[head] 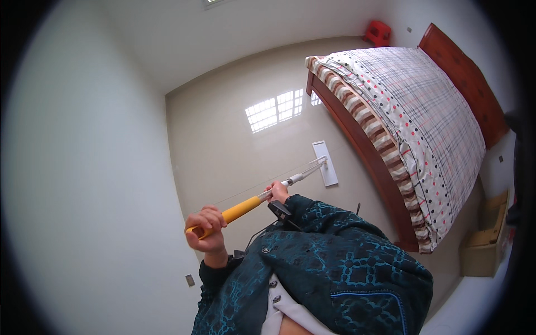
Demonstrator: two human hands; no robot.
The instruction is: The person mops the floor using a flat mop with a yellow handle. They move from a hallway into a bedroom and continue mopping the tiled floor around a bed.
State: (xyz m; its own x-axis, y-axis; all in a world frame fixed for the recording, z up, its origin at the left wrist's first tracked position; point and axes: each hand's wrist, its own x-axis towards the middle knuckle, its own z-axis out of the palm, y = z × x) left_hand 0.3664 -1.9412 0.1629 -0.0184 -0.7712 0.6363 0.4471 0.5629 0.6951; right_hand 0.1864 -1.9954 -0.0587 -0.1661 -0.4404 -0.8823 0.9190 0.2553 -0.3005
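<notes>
A flat mop with a white rectangular head (325, 164) lies with that head on the tiled floor, beside the bed's footboard. Its pole runs toward me and ends in a yellow handle (241, 210). My left hand (207, 228) is wrapped around the looped end of the yellow handle. Farther along, my right hand (277, 191) grips the metal pole just beyond the yellow part. A dark device is strapped at each wrist, the one at the right wrist (279, 210) showing more plainly.
A bed with a wooden footboard (360, 146) and a checked, dotted cover (418, 96) stands on the right. Beyond it, a red plastic stool (378, 33) is by the wall. A cardboard box (481, 251) sits at the lower right. A white wall (96, 167) rises at the left.
</notes>
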